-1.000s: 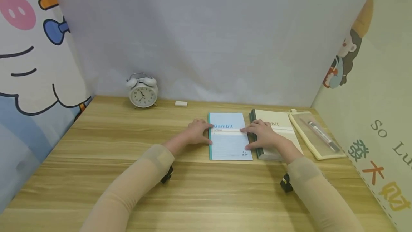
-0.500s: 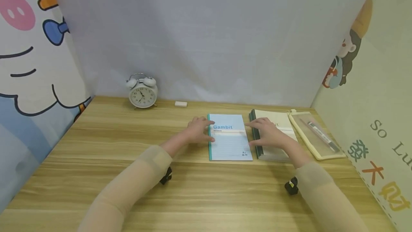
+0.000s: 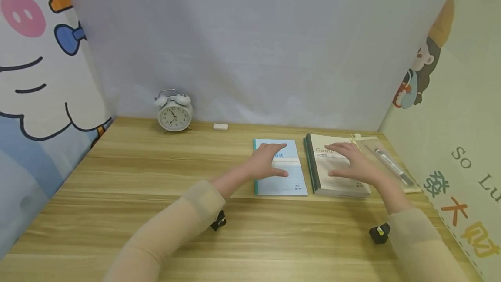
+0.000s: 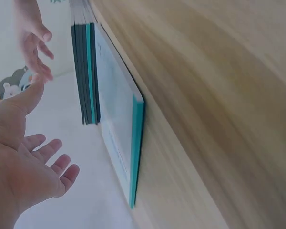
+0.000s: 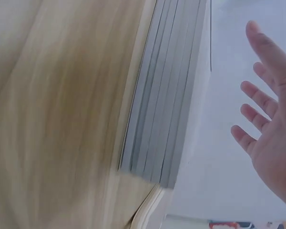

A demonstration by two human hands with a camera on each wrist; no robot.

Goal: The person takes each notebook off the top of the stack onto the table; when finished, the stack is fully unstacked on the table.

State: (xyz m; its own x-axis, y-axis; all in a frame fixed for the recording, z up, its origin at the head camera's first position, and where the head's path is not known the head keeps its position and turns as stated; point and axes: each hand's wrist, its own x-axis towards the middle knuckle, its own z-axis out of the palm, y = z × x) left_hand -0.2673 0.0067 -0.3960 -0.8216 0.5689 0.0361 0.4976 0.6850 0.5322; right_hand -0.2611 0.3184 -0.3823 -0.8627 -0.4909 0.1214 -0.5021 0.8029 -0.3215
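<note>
A blue notebook [image 3: 278, 186] with a teal spine lies flat on the wooden table. My left hand [image 3: 266, 162] hovers over it, fingers spread and holding nothing. To its right sits a stack of several notebooks [image 3: 325, 184], a cream-covered one on top with a dark spine. Above that stack is my right hand [image 3: 354, 164], thumb and fingers apart with nothing between them. In the left wrist view a teal spine [image 4: 91, 71] shows among the dark ones of the stack. The stacked page edges [image 5: 157, 95] fill the middle of the right wrist view.
A mesh zip pouch [image 3: 411, 189] with a marker [image 3: 393, 166] lies right of the stack, partly behind my right hand. At the back left stand a white alarm clock [image 3: 175, 116] and a small white eraser [image 3: 221, 127]. A grey cloth backdrop [image 3: 250, 55] borders the table's rear.
Both hands have shifted right: the left from the blue notebook's spine side to over its cover, the right from the blue notebook's right edge to above the stack. The notebooks stay nearly in place.
</note>
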